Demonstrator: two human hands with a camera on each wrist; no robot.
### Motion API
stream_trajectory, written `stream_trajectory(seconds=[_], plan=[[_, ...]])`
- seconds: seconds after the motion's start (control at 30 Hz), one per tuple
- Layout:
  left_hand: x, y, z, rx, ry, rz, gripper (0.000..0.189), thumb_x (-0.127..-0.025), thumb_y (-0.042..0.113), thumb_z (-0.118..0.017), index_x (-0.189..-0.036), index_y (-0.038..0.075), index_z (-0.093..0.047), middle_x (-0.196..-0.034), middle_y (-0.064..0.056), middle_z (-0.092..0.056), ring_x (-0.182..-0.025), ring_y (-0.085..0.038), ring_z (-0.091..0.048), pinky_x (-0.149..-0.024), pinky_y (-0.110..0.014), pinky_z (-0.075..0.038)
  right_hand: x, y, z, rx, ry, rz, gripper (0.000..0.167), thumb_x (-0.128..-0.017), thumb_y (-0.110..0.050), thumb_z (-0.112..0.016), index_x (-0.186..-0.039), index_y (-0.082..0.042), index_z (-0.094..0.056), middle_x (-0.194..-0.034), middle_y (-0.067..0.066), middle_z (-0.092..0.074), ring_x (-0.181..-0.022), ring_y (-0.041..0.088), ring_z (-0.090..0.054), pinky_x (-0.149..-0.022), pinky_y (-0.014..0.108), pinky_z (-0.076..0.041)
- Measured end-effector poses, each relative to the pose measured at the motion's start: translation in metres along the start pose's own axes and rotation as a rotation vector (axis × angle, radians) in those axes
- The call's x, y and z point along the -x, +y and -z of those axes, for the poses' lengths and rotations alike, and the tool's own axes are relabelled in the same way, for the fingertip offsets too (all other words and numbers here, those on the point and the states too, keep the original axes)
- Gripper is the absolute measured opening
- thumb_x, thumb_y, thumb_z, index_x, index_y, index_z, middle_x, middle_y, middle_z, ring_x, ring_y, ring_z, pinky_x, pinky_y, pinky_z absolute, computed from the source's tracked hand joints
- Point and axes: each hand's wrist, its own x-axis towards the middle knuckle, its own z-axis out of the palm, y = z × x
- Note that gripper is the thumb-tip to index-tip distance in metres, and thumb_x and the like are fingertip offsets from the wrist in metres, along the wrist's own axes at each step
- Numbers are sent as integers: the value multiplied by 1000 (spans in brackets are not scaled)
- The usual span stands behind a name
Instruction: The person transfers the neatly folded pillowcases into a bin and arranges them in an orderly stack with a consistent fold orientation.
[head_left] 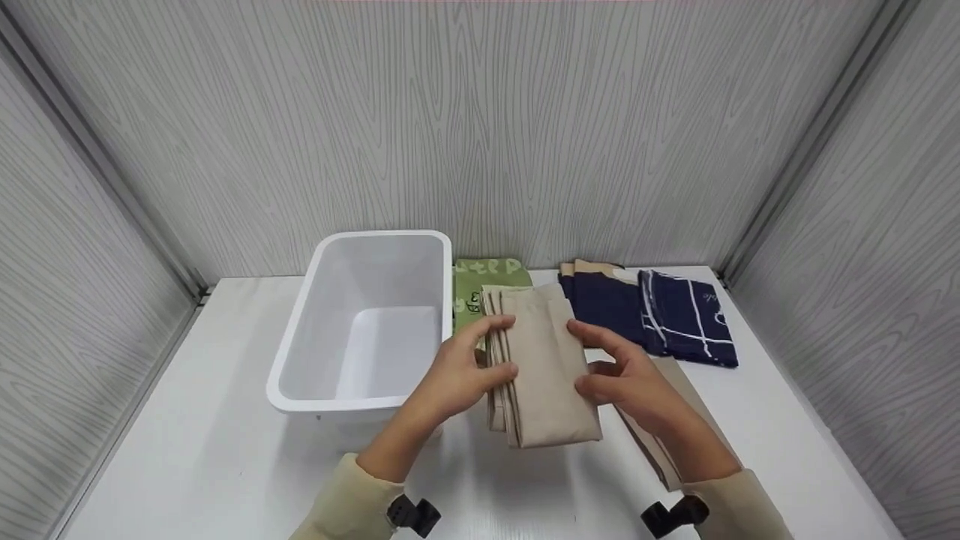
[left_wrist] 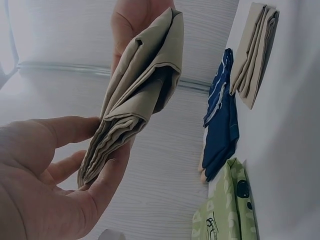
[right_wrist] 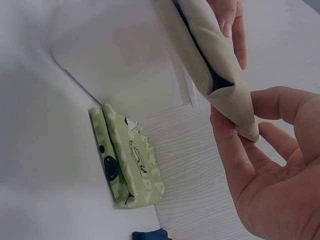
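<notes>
A folded beige cloth [head_left: 547,375] is held up above the white table between both hands, its stacked layers showing along the left edge. My left hand [head_left: 469,367] pinches that edge, thumb on the near face and fingers around the layers. On the opposite edge, my right hand [head_left: 630,371] grips with thumb and fingers. In the left wrist view the cloth [left_wrist: 137,85] shows several folds, with the left hand [left_wrist: 65,175] at its lower end. A dark inner side peeks out of the cloth [right_wrist: 200,45] in the right wrist view, beside the right hand [right_wrist: 270,160].
An empty white plastic bin [head_left: 281,360] stands left of the hands. Behind the held cloth lies a folded green printed cloth [head_left: 491,274]. Two folded navy cloths [head_left: 607,304] [head_left: 694,315] lie at the back right. Another beige folded cloth [head_left: 686,390] lies under the right forearm.
</notes>
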Motion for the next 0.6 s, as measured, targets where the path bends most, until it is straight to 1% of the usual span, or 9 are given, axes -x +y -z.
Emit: stream_trajectory(seconds=[0.13, 0.23, 0.43, 0.6], plan=[[2, 2, 5, -13, 3, 2, 57, -88, 11, -72, -142, 14, -53, -143, -9, -50, -101, -24, -65, -84, -37, -56, -2, -4, -3, -4, -8, 3, 75, -86, 5, -65, -153, -15, -39, -147, 14, -37, -109, 30, -63, -79, 39, -57], [4, 4, 10, -29, 11, 3, 57, -88, 12, -72, -142, 15, -53, -145, -7, -50, -102, -24, -64, -85, -38, -55, -4, -8, -7, -5, -11, -4, 75, -86, 4, -66, -153, -17, -40, -151, 9, -36, -111, 30, -63, -79, 41, -58], [8, 9, 17, -11, 25, 27, 58, -87, 12, -73, -142, 17, -54, -144, -6, -50, -96, -24, -66, -79, -37, -57, -9, -13, -13, -1, -17, -9, 75, -86, 4, -66, -152, -19, -41, -152, 7, -37, -112, 31, -61, -78, 41, -58], [10, 9, 24, -10, 39, 21, 58, -87, 10, -73, -141, 17, -54, -143, -6, -51, -93, -23, -66, -76, -36, -56, -14, -17, -17, 1, -21, -4, 74, -86, 5, -65, -152, -20, -42, -152, 5, -37, -112, 31, -62, -79, 43, -58]])
